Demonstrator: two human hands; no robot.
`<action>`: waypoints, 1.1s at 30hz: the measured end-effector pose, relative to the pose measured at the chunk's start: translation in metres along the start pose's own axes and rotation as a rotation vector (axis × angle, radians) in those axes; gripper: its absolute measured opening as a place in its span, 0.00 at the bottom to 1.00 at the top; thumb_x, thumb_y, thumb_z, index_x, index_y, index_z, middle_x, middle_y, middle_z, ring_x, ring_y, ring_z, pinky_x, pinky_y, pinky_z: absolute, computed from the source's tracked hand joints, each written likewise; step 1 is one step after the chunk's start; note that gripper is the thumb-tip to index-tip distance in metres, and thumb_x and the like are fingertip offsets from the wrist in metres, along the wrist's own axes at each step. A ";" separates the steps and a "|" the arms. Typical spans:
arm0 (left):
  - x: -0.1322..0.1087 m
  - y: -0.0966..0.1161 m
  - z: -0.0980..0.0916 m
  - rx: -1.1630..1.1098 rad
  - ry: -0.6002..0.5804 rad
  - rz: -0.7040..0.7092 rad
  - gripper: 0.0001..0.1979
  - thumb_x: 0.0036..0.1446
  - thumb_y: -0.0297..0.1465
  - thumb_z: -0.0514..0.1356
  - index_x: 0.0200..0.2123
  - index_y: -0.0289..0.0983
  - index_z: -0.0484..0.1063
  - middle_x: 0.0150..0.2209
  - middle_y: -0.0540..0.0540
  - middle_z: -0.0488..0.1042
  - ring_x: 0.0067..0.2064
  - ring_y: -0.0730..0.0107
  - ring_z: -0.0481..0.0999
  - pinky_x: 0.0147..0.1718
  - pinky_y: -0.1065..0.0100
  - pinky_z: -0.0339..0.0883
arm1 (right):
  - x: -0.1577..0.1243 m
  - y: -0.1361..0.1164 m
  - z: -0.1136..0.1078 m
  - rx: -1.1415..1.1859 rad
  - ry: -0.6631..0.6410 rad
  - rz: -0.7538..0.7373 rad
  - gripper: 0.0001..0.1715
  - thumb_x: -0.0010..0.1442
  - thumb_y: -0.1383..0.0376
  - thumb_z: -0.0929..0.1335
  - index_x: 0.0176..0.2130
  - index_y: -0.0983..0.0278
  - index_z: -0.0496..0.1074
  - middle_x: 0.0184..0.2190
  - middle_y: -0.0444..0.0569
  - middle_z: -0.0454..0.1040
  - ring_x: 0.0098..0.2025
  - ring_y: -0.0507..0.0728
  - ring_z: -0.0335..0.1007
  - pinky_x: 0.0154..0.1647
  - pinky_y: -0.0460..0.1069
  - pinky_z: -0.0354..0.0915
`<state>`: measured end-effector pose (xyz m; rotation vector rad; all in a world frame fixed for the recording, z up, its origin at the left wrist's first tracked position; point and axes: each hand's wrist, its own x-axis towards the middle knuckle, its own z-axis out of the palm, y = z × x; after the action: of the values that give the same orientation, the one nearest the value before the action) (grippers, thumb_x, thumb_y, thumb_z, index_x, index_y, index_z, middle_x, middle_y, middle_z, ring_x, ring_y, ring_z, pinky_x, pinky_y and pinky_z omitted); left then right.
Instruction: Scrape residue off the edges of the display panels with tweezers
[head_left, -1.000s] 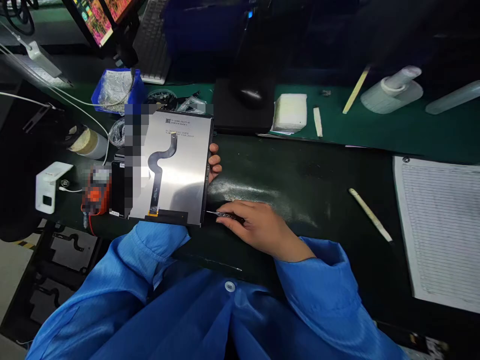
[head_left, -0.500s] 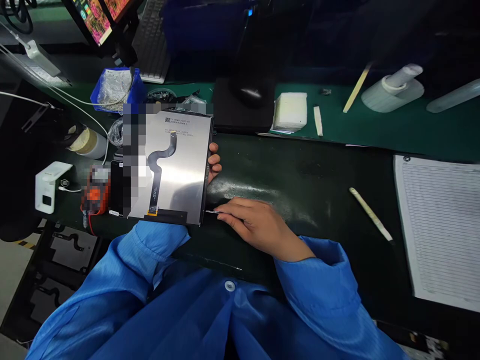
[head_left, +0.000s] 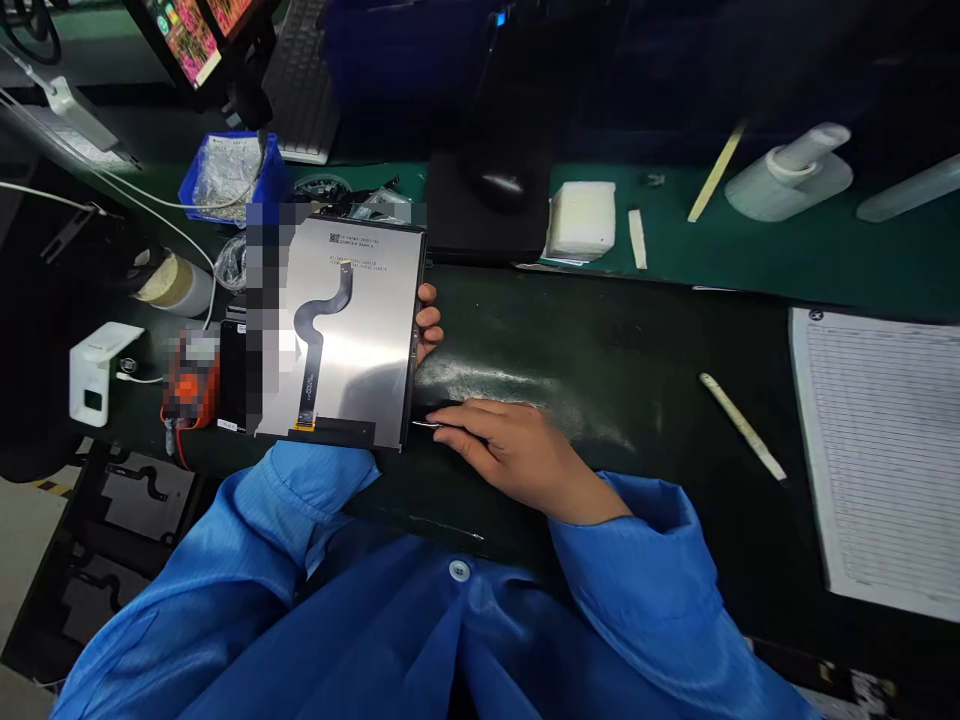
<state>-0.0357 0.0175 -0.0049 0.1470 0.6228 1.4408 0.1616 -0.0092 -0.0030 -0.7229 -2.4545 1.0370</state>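
Note:
A tablet-sized display panel, silvery back up, is tilted toward me, with a dark S-shaped flex cable running over it. My left hand supports it from below; its fingertips curl round the right edge and the rest is hidden. Pinched between thumb and fingers of my right hand is a thin pointed metal tool. Its tip is close to the panel's lower right edge; whether they touch I cannot tell. Most of the tool is covered by my hand.
An orange meter and a dark phone-like device lie left of the panel. Behind are a blue parts bin, a black mouse and a white block of wipes. A pale stick and lined sheets lie right.
My right hand has tipped the metal tool slightly, and its tip sits a little farther right of the panel's edge. The left hand and panel look almost still.

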 end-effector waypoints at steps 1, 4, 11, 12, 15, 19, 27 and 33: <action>0.000 0.000 0.000 -0.003 0.000 0.007 0.33 0.54 0.62 0.52 0.38 0.36 0.69 0.34 0.43 0.70 0.27 0.72 0.68 0.26 0.68 0.67 | 0.000 0.000 0.000 -0.004 -0.007 0.013 0.13 0.67 0.62 0.67 0.48 0.60 0.77 0.38 0.47 0.82 0.37 0.55 0.79 0.36 0.49 0.74; 0.000 0.000 0.000 -0.014 -0.005 0.024 0.34 0.52 0.63 0.52 0.38 0.37 0.70 0.34 0.43 0.69 0.27 0.72 0.67 0.26 0.68 0.67 | 0.000 0.000 0.000 -0.020 -0.014 0.013 0.12 0.67 0.62 0.67 0.47 0.59 0.78 0.37 0.46 0.82 0.36 0.55 0.79 0.35 0.49 0.74; -0.001 -0.001 -0.001 0.018 -0.001 0.026 0.35 0.51 0.63 0.53 0.40 0.37 0.69 0.36 0.43 0.70 0.28 0.71 0.68 0.28 0.68 0.68 | -0.001 0.001 0.000 0.024 -0.017 0.004 0.14 0.68 0.62 0.65 0.49 0.58 0.78 0.39 0.47 0.82 0.38 0.55 0.79 0.37 0.49 0.74; -0.001 -0.001 -0.001 0.029 0.016 0.030 0.34 0.51 0.63 0.52 0.40 0.37 0.69 0.37 0.43 0.70 0.29 0.71 0.69 0.28 0.68 0.67 | -0.001 0.000 0.000 0.023 -0.018 0.019 0.13 0.67 0.62 0.66 0.49 0.58 0.77 0.40 0.46 0.82 0.38 0.55 0.80 0.37 0.49 0.75; 0.000 -0.002 -0.001 0.038 0.050 0.040 0.34 0.51 0.64 0.51 0.41 0.38 0.69 0.36 0.43 0.70 0.28 0.70 0.68 0.27 0.68 0.66 | 0.000 0.000 0.001 0.000 -0.020 0.033 0.12 0.66 0.62 0.68 0.48 0.59 0.77 0.39 0.47 0.82 0.37 0.55 0.80 0.38 0.50 0.75; 0.001 -0.002 -0.003 0.021 0.061 0.033 0.34 0.52 0.63 0.51 0.43 0.38 0.69 0.36 0.42 0.70 0.29 0.68 0.69 0.28 0.66 0.66 | 0.000 0.001 0.001 0.003 -0.001 -0.022 0.13 0.69 0.62 0.65 0.46 0.61 0.79 0.38 0.47 0.82 0.37 0.55 0.79 0.36 0.50 0.74; 0.000 -0.001 0.000 0.032 0.090 0.028 0.31 0.55 0.60 0.52 0.42 0.38 0.69 0.34 0.43 0.69 0.28 0.69 0.68 0.27 0.66 0.66 | 0.000 -0.001 0.000 -0.014 -0.022 0.042 0.11 0.66 0.62 0.68 0.46 0.60 0.78 0.38 0.47 0.82 0.38 0.56 0.80 0.37 0.50 0.75; 0.000 -0.001 0.000 0.027 0.074 0.040 0.27 0.56 0.57 0.54 0.38 0.38 0.69 0.33 0.44 0.69 0.28 0.70 0.68 0.26 0.68 0.67 | -0.001 0.000 0.000 0.013 -0.028 0.021 0.14 0.69 0.63 0.64 0.47 0.61 0.78 0.38 0.47 0.82 0.38 0.56 0.79 0.37 0.51 0.74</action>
<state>-0.0352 0.0170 -0.0050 0.1281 0.7039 1.4824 0.1621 -0.0101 -0.0032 -0.7361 -2.4669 1.0768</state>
